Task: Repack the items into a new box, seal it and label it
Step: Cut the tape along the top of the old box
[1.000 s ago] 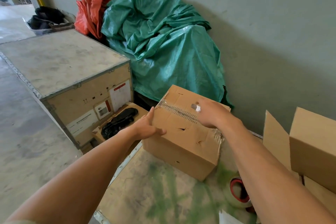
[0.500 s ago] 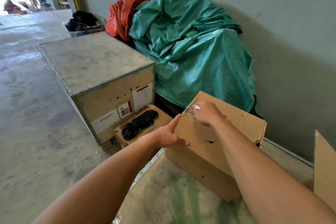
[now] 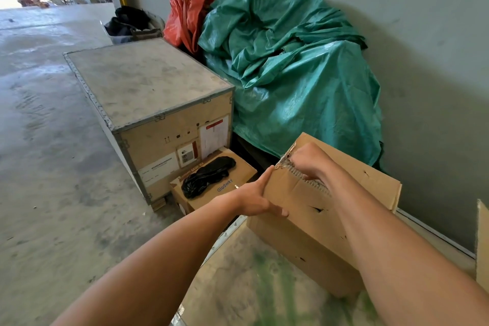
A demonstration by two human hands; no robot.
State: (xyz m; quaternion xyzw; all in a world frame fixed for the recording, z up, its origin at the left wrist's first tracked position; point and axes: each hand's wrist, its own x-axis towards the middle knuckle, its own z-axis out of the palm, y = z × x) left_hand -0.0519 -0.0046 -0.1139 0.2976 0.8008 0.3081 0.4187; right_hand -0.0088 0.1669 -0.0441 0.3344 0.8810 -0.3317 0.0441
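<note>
Change: the taped seam along the top of the old cardboard box (image 3: 304, 219) is now splitting open, and a torn corrugated edge is showing where tape was lying flat a second ago.
Left hand (image 3: 252, 197): is bracing the box's left side, fingers lying straight against the cardboard and thumb stretching across the front face, so it is grasping nothing.
Right hand (image 3: 308, 163): is digging into the torn seam at the top corner, fingers curling round the ripped flap edge.
Box position: is sitting on the paint-stained table (image 3: 238, 294), lower right of the frame, close to the table's left edge.
Meaning: opening is under way; judging from this, nothing is coming out yet, so repacking, sealing and labelling are all waiting.
Wooden crate (image 3: 148, 87): is standing on the floor, left of centre.
Small carton (image 3: 243, 174): is sitting beside the crate, carrying a black plastic bag (image 3: 206, 176).
Orange tarpaulin (image 3: 190, 13) and green tarpaulin (image 3: 304, 74): are heaping against the wall, upper centre.
Another carton (image 3: 483, 241): is peeking in at the right edge, apart from both hands.
In the way: nothing is blocking the flaps.
</note>
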